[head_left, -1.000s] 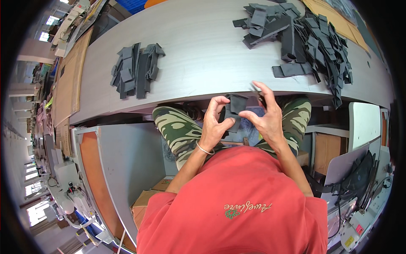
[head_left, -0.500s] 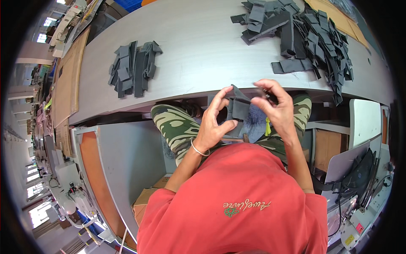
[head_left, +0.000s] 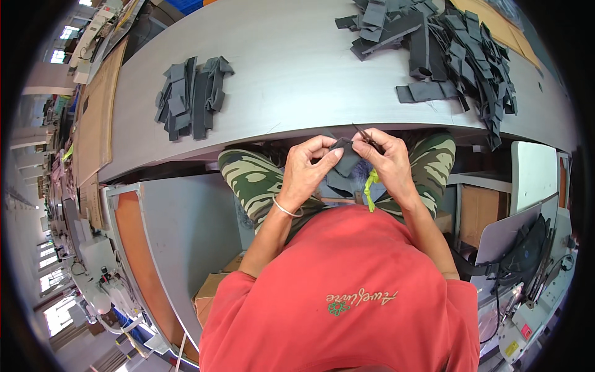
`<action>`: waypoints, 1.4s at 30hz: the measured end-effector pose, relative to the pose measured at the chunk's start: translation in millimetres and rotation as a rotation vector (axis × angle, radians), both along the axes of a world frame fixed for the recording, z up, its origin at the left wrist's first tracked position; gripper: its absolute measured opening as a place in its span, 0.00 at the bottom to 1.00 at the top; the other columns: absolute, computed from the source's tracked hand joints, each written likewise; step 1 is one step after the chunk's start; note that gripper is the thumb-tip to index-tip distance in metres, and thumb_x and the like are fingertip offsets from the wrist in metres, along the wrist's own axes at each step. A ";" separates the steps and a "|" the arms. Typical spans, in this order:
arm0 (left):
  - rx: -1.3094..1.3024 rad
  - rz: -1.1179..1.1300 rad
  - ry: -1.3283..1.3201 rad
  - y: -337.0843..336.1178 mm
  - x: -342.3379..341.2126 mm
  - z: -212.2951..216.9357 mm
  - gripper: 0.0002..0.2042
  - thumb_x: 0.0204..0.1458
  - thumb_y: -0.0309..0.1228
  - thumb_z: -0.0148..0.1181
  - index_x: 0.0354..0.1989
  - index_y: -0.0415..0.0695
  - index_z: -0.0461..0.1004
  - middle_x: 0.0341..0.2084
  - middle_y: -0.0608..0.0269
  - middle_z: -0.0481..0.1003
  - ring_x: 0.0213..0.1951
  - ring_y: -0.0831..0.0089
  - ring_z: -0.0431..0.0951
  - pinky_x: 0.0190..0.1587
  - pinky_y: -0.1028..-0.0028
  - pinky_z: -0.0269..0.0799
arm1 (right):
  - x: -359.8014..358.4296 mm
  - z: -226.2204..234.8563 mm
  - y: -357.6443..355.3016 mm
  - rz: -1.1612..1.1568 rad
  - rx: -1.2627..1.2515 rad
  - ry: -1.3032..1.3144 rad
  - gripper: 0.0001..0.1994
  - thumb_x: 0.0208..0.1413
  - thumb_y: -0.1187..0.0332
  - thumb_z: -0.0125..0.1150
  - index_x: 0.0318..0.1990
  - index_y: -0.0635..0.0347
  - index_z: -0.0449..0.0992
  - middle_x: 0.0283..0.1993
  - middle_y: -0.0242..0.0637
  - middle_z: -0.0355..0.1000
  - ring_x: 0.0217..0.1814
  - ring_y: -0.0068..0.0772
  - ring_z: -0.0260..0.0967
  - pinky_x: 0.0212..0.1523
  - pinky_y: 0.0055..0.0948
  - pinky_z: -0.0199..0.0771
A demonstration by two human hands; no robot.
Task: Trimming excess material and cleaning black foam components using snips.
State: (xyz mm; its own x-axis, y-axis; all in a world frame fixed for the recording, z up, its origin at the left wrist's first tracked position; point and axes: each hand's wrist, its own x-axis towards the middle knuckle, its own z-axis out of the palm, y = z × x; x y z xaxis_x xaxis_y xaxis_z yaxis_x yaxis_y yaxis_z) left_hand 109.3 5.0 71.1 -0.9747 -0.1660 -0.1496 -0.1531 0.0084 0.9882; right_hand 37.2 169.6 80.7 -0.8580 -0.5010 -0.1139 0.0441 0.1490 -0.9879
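Observation:
Over my lap, just below the table's front edge, my left hand (head_left: 304, 168) pinches a dark grey fabric strip (head_left: 348, 162) between thumb and fingers. The strip is folded over, with its lower end hanging between my hands. My right hand (head_left: 388, 162) is closed around small dark thread snips (head_left: 367, 137), whose blades stick out past the fingers toward the upper left. Its thumb and fingertip also meet at the strip's upper right edge. A yellow-green ribbon (head_left: 370, 188) hangs below the right palm, where its fastening is hidden.
On the grey table (head_left: 285, 80) lie a small pile of grey strips (head_left: 191, 99) at the left and a larger heap of strips (head_left: 455, 59) at the far right. A grey cabinet panel (head_left: 189, 217) stands left of my legs. Right of them is a cardboard box (head_left: 480, 214).
My right hand has moved left and in to the fabric, bringing the snips and ribbon along. The strip has been folded over and turned, and both hands are now close together.

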 end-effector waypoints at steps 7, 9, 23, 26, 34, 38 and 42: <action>0.205 0.043 -0.117 -8.8 6.7 -4.4 0.07 0.52 0.26 0.60 0.33 0.34 0.77 0.23 0.66 0.77 0.25 0.86 0.73 0.30 0.85 0.66 | -2.8 22.5 3.6 -0.078 0.217 0.610 0.15 0.45 0.67 0.66 0.42 0.53 0.76 0.34 0.31 0.73 0.31 0.31 0.66 0.34 0.28 0.61; 0.249 0.047 -0.119 -10.2 7.3 -2.6 0.07 0.51 0.26 0.59 0.32 0.34 0.77 0.24 0.65 0.78 0.25 0.85 0.74 0.30 0.84 0.67 | -12.3 23.9 15.7 0.083 0.395 0.828 0.13 0.44 0.68 0.65 0.40 0.51 0.77 0.29 0.29 0.70 0.30 0.30 0.63 0.34 0.30 0.57; 0.114 0.007 -0.119 -8.8 -2.6 -3.9 0.07 0.48 0.27 0.60 0.29 0.34 0.77 0.15 0.73 0.72 0.19 0.89 0.64 0.22 0.84 0.58 | -21.3 27.4 18.0 0.092 0.455 1.165 0.11 0.42 0.69 0.64 0.36 0.44 0.79 0.27 0.22 0.68 0.28 0.26 0.61 0.33 0.29 0.53; 0.057 -0.023 -0.088 -5.1 -2.4 1.8 0.08 0.48 0.29 0.62 0.29 0.35 0.77 0.19 0.74 0.70 0.23 0.87 0.64 0.25 0.83 0.57 | -20.1 23.0 26.5 0.099 0.408 1.134 0.10 0.43 0.68 0.62 0.35 0.42 0.80 0.25 0.21 0.70 0.26 0.26 0.62 0.34 0.28 0.54; 0.246 -0.061 -0.204 -8.8 -6.6 1.8 0.05 0.48 0.24 0.58 0.27 0.34 0.76 0.20 0.70 0.73 0.22 0.86 0.68 0.27 0.85 0.61 | -21.8 4.7 25.5 0.123 0.352 1.105 0.04 0.45 0.65 0.62 0.31 0.42 0.78 0.23 0.20 0.65 0.29 0.25 0.61 0.33 0.28 0.53; 0.245 -0.096 -0.202 0.9 -20.3 6.6 0.05 0.48 0.24 0.58 0.26 0.34 0.76 0.19 0.70 0.73 0.21 0.86 0.68 0.26 0.85 0.60 | -22.6 7.2 38.6 0.057 0.335 1.040 0.05 0.45 0.64 0.63 0.32 0.43 0.78 0.24 0.20 0.65 0.29 0.25 0.61 0.33 0.29 0.52; 0.209 -0.102 -0.215 2.8 -28.5 11.0 0.05 0.48 0.24 0.58 0.26 0.34 0.76 0.19 0.71 0.73 0.21 0.86 0.67 0.26 0.85 0.59 | -26.0 15.0 42.8 -0.010 0.312 1.094 0.05 0.45 0.63 0.64 0.32 0.44 0.78 0.24 0.20 0.65 0.28 0.25 0.61 0.32 0.29 0.52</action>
